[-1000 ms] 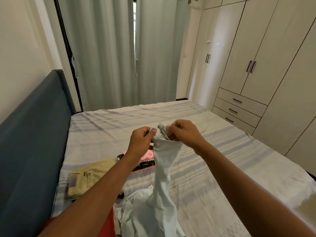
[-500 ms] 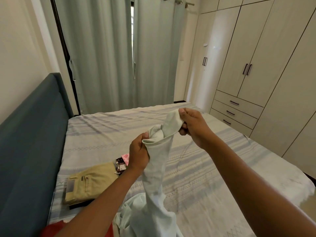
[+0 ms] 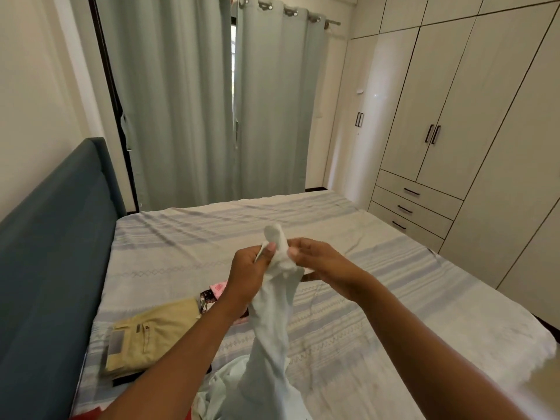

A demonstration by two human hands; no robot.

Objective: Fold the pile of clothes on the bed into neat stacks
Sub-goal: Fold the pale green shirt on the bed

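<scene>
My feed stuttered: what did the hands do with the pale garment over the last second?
The right hand pulled the end of the pale blue garment up and away from the left hand, then came back. Both now pinch its top close together, a tip poking up. The folded khaki trousers stayed put on the bed.

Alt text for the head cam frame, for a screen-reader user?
The left hand and right hand pinch the top end of a pale blue garment held up over a striped bed. A folded khaki garment lies to the left by a dark blue headboard; grey curtains and a wardrobe stand behind.
</scene>
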